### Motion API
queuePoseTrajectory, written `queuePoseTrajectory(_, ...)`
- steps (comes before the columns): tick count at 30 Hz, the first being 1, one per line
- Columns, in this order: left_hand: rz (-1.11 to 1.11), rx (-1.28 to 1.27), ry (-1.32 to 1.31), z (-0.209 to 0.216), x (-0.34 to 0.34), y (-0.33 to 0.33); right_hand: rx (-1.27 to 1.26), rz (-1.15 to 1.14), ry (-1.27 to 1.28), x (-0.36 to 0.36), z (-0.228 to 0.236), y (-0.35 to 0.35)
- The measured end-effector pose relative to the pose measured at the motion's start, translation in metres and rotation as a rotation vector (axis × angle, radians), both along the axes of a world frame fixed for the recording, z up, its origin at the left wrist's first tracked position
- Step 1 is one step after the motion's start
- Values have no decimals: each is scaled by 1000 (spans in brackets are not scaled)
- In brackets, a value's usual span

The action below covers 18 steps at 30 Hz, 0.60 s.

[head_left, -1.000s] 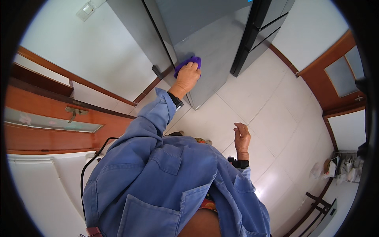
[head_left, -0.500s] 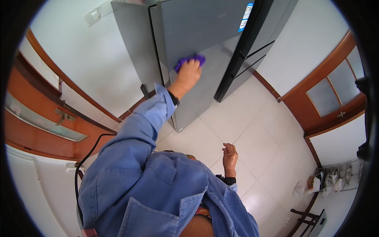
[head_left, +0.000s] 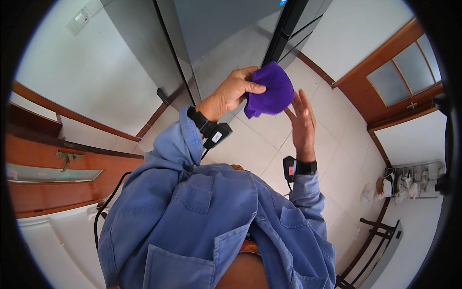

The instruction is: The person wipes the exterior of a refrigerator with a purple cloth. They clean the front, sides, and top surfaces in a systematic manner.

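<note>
A purple cloth (head_left: pixel 272 89) hangs folded from my left hand (head_left: pixel 236 90), gripped between thumb and fingers in front of my chest. My right hand (head_left: pixel 303 123) is raised beside the cloth's right edge, its fingers stretched out and apart; whether a fingertip touches the cloth I cannot tell. Just beyond both hands stands a grey refrigerator (head_left: pixel 221 33) with a swung-out door panel, its surface smooth and slightly shiny. Each wrist wears a black band with a small black box on it.
A wooden door (head_left: pixel 53 188) with a metal handle is at the left. Another wooden door (head_left: pixel 404 72) with glass panes stands at the far right. A wire rack (head_left: pixel 418 180) with bags hangs at the right, above a dark folding frame (head_left: pixel 375 236). Pale tiles (head_left: pixel 260 139) cover the floor.
My left hand has taken the purple cloth off the refrigerator door and brought it nearer, to the right. My right hand has risen toward the cloth, its fingers straightening.
</note>
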State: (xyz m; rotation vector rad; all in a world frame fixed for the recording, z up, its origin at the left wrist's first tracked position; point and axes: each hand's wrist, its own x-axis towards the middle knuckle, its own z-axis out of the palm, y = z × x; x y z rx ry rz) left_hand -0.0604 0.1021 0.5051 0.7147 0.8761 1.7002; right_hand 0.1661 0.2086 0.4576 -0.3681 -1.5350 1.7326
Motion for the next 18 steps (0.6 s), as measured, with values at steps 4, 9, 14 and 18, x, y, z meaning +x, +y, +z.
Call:
queuePoseTrajectory(4, 73, -32, 131, 10, 0, -15, -338, 285, 162, -64, 12, -18)
queuePoseTrajectory(9, 599, -97, 1053, 24, -11, -45, -485, 183, 110, -115, 36, -38)
queuePoseTrajectory(14, 1327, 278, 1556, 57, -58, -79, 143, -240, 305, -173, 145, -5)
queuePoseTrajectory(18, 1477, 115, 1522, 67, -91, -68, 798, -528, 470, -244, 204, 1)
